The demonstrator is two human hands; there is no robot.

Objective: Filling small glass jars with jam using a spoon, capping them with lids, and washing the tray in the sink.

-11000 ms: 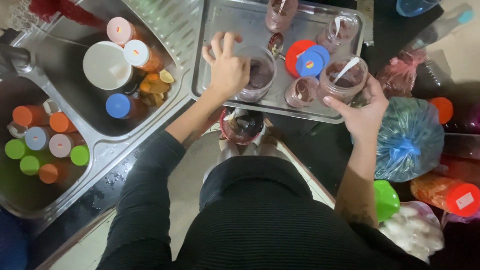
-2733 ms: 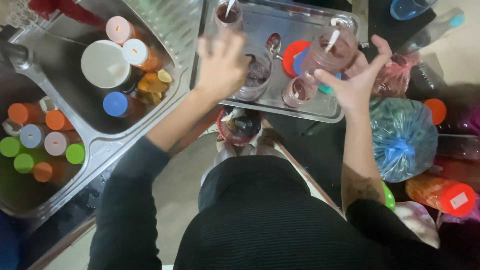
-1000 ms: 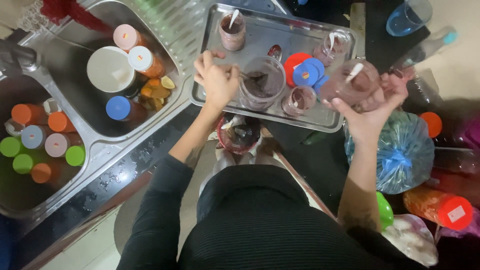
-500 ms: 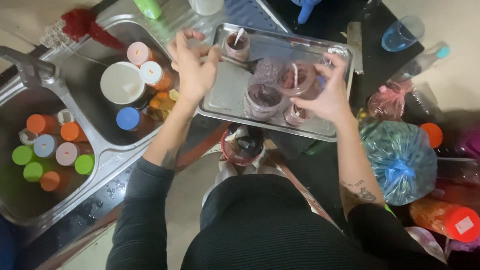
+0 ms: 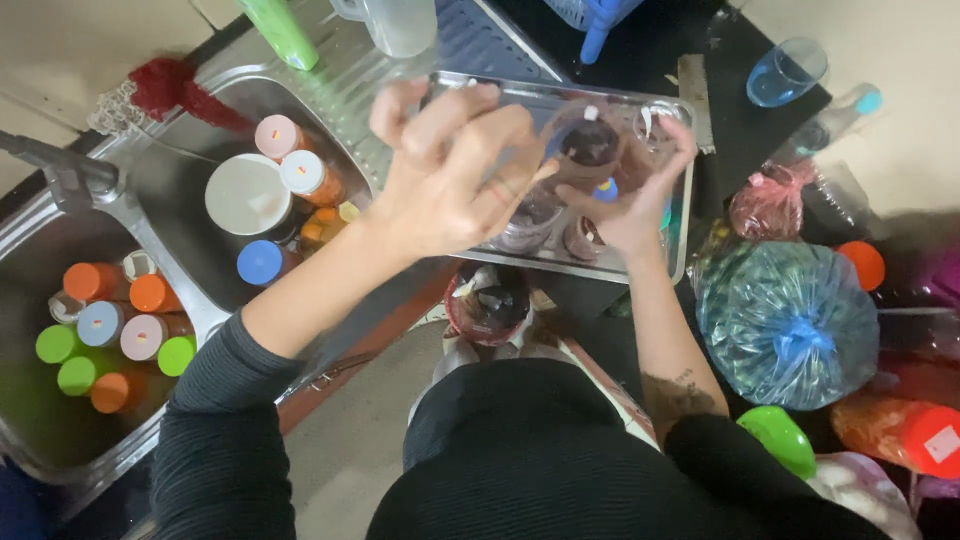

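The right hand [image 5: 628, 205] grips a clear cup of dark filling [image 5: 588, 150] and holds it raised above the far part of the metal tray [image 5: 680, 255]. The left hand [image 5: 452, 170] is blurred above the left side of the tray, fingers half curled; whether it holds something cannot be told. Capped bottles [image 5: 150, 295] stand in the sink [image 5: 110, 200] on the left.

Layout relative to the metal tray [image 5: 682, 215]: a clear cup [image 5: 590, 150] is held above the tray's middle, with the right hand [image 5: 630, 200] beneath it and the left hand [image 5: 450, 175] raised over the tray's left end. Left of the tray lies the sink [image 5: 130, 215], holding capped bottles [image 5: 115, 320]. Right of the tray sits a tied bag [image 5: 785, 325]; behind it, a tumbler [image 5: 785, 72].
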